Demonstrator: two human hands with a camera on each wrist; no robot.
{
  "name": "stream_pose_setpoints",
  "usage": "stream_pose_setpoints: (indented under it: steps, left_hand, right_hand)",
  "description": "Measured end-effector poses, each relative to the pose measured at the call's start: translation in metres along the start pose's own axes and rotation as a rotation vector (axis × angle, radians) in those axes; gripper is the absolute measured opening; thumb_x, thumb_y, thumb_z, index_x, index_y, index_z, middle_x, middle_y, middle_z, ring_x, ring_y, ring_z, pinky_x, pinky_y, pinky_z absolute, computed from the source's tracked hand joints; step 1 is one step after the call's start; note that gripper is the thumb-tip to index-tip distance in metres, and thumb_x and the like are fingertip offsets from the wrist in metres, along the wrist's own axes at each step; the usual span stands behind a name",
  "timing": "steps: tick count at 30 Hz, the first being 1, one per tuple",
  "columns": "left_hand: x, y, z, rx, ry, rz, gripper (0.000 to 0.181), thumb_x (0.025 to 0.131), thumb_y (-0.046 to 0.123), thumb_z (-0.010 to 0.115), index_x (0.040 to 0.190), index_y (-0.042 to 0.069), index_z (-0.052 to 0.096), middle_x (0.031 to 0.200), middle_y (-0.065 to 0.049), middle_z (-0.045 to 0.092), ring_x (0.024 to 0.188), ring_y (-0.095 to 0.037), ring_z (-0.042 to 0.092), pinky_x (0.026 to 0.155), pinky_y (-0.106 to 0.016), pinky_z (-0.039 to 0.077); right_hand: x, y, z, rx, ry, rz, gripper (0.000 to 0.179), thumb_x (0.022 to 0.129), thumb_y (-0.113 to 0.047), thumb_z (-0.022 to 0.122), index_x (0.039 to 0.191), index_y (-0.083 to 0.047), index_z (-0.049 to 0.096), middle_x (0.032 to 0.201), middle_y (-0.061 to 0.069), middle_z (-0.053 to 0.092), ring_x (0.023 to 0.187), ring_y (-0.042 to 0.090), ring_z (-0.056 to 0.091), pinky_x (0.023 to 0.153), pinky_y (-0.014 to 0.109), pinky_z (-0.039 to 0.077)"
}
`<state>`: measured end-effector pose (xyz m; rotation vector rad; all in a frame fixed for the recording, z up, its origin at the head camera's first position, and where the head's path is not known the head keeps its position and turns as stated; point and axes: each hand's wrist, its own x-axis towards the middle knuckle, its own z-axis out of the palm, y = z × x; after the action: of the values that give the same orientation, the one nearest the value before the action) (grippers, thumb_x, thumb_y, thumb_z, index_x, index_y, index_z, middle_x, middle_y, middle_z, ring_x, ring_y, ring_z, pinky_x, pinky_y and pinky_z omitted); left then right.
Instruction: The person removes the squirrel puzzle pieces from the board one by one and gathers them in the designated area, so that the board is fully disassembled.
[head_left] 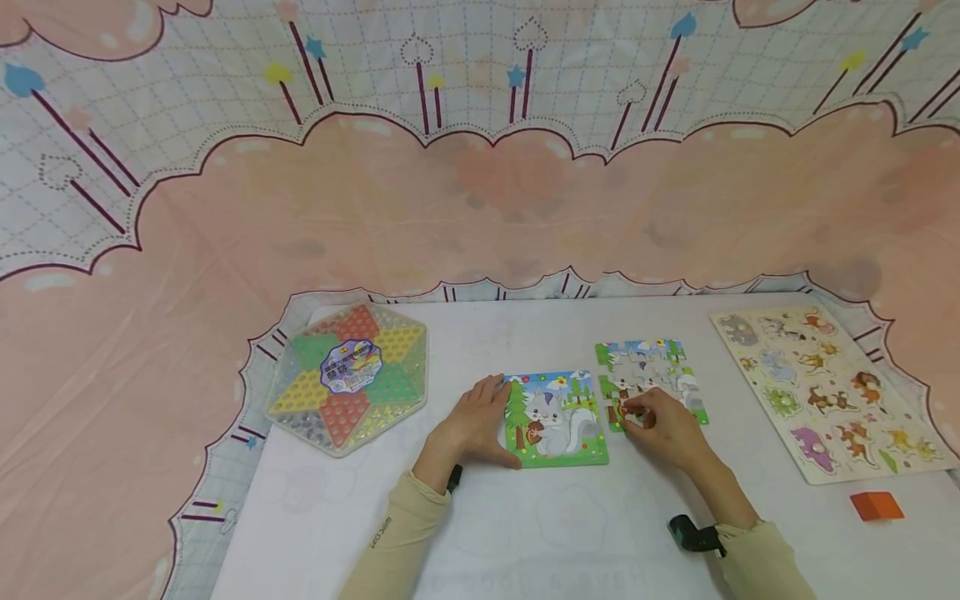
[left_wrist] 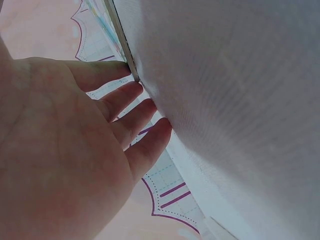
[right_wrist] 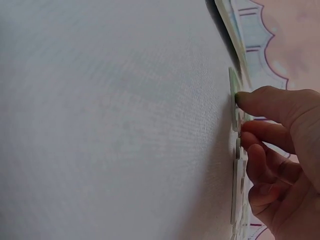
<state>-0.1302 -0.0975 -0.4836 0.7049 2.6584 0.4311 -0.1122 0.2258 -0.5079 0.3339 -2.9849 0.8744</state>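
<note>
A square squirrel picture board (head_left: pixel 555 425) lies flat on the table. My left hand (head_left: pixel 476 421) rests at its left side, thumb by the lower corner; in the left wrist view the extended fingers (left_wrist: pixel 145 150) reach down to the tabletop, the index touching the board's edge. To the right, a jigsaw of the same squirrel picture (head_left: pixel 681 379) is laid together from several pieces, with gaps between some. My right hand (head_left: pixel 667 429) pinches a puzzle piece (right_wrist: pixel 233 97) at the jigsaw's lower left between thumb and index finger, the other fingers curled. Part of the jigsaw is hidden behind that hand.
A hexagonal Chinese checkers box (head_left: pixel 397 346) lies to the left. On the right is a wooden animal puzzle board (head_left: pixel 757 379), with an orange block (head_left: pixel 877 506) near its front corner. A patterned cloth (head_left: pixel 525 217) hangs behind the white table (head_left: pixel 360 517).
</note>
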Motion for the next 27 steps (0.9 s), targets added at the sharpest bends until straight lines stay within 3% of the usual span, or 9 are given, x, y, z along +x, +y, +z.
stream_pose_setpoints:
  steps: [9, 15, 27]
  left_hand:
    - [0.000, 0.000, -0.001, 0.011, 0.010, 0.013, 0.121, 0.066, 0.056, 0.086, 0.154, -0.001, 0.025, 0.159, -0.019, 0.020, 0.147, -0.035, 0.018, 0.116, -0.049, 0.025]
    - [0.001, -0.001, -0.001, 0.029, 0.010, 0.017, 0.122, 0.066, 0.058, 0.085, 0.154, -0.001, 0.024, 0.159, -0.019, 0.020, 0.147, -0.035, 0.018, 0.115, -0.048, 0.026]
    - [0.000, 0.001, -0.002, 0.010, 0.006, 0.012, 0.121, 0.066, 0.056, 0.085, 0.154, -0.001, 0.025, 0.159, -0.020, 0.020, 0.147, -0.036, 0.018, 0.116, -0.048, 0.025]
  right_hand:
    - [-0.003, 0.003, -0.014, 0.004, 0.034, 0.011, 0.027, 0.079, -0.010, 0.080, 0.102, 0.001, 0.073, 0.087, 0.004, 0.059, 0.069, 0.014, 0.050, 0.058, 0.029, 0.040]
    - [-0.007, 0.009, -0.025, -0.023, 0.006, 0.021, 0.031, 0.078, -0.010, 0.080, 0.105, 0.001, 0.071, 0.089, 0.006, 0.057, 0.071, 0.015, 0.049, 0.058, 0.031, 0.038]
    - [-0.013, 0.020, -0.027, -0.032, -0.014, 0.044, 0.035, 0.078, -0.015, 0.082, 0.107, 0.001, 0.070, 0.104, 0.014, 0.059, 0.073, 0.016, 0.050, 0.058, 0.031, 0.039]
